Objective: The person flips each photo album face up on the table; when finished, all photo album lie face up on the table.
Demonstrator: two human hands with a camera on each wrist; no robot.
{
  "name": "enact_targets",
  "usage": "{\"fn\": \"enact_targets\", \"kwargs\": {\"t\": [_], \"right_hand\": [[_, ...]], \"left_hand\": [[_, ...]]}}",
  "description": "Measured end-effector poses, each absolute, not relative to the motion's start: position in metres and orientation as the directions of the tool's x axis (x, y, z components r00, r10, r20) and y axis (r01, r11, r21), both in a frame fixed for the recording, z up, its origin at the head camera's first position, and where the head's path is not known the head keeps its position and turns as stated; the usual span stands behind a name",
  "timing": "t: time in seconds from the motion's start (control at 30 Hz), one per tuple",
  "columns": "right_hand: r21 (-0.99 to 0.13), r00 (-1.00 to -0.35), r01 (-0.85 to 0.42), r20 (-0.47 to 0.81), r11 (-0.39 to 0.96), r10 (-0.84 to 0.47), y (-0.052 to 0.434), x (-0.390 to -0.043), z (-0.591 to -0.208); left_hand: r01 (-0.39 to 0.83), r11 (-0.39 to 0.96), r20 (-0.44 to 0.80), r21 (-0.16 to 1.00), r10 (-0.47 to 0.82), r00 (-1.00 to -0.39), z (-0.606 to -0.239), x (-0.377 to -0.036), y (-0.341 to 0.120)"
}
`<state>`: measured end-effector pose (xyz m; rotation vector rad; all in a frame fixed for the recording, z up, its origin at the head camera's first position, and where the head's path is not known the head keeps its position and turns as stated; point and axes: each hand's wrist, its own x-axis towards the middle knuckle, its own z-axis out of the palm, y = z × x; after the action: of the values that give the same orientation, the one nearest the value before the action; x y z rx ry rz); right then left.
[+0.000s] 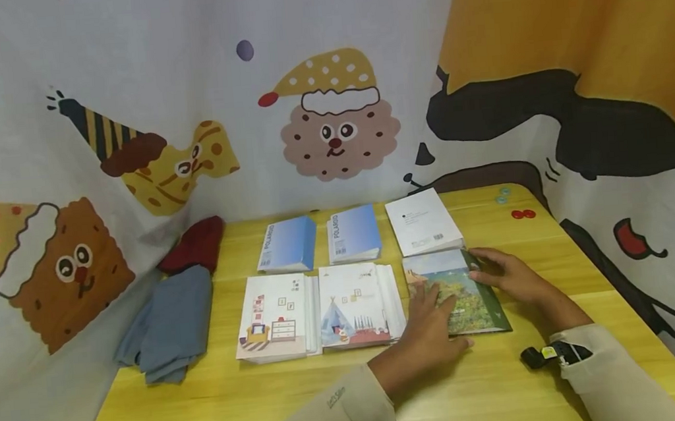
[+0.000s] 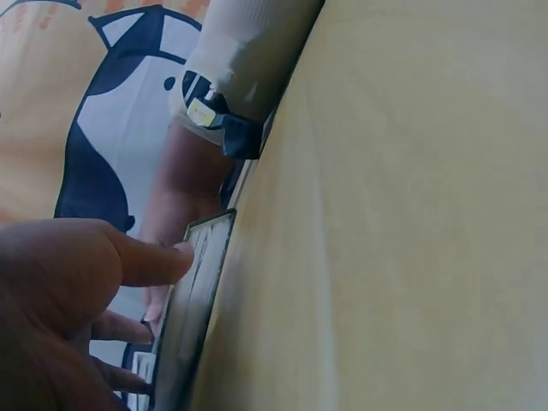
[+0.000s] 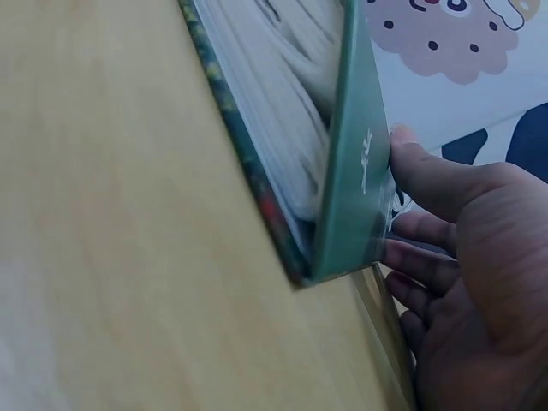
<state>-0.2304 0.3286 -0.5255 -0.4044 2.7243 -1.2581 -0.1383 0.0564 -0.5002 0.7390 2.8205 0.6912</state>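
Observation:
A thick book with a meadow picture on its cover and a green spine (image 1: 494, 310) lies at the right of the front row. My left hand (image 1: 424, 329) rests on its left part with fingers spread over the cover; in the left wrist view the thumb touches the page edges of the book (image 2: 193, 291). On the opposite side my right hand (image 1: 515, 276) touches the spine near its far corner. Seen from the right wrist, thumb and fingertips of the right hand (image 3: 479, 257) rest against the green spine (image 3: 351, 197), fingers loosely bent.
Left of the book lie a tent-picture album (image 1: 354, 308) and a furniture-picture album (image 1: 271, 315). Behind are two blue POLAROID albums (image 1: 286, 241) (image 1: 354, 232) and a white book (image 1: 424, 220). Grey-blue cloth (image 1: 174, 322), dark red cloth (image 1: 194, 245) and red rings (image 1: 523, 214) lie near the table's sides.

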Motion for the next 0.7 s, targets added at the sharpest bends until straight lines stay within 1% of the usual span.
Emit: {"fn": "enact_targets", "kwargs": {"t": [0.23,0.4,0.53,0.6,0.7], "right_hand": [[-0.755,-0.952,-0.203,0.003,0.624,-0.307,0.328,-0.2315,-0.5272],[-0.741,-0.954,-0.209,0.011,0.639,-0.3,0.3288,-0.2296,-0.5293],[-0.734,-0.958,-0.21,0.023,0.646,-0.285,0.3297,-0.2284,-0.5283],[-0.734,-0.958,-0.223,0.043,0.642,-0.284,0.3293,-0.2275,-0.5259],[-0.737,-0.953,-0.263,0.097,0.623,-0.288,0.3285,-0.2263,-0.5236]], "left_hand": [[0.436,0.81,-0.001,0.392,0.474,-0.88,-0.5066,-0.1353,0.0591],[0.426,0.808,0.006,0.407,0.464,-0.886,-0.5067,-0.1316,0.0597],[0.433,0.81,0.015,0.396,0.466,-0.885,-0.5053,-0.1324,0.0605],[0.439,0.81,0.022,0.388,0.468,-0.883,-0.505,-0.1334,0.0609],[0.442,0.801,0.026,0.405,0.473,-0.881,-0.5051,-0.1335,0.0608]]}}
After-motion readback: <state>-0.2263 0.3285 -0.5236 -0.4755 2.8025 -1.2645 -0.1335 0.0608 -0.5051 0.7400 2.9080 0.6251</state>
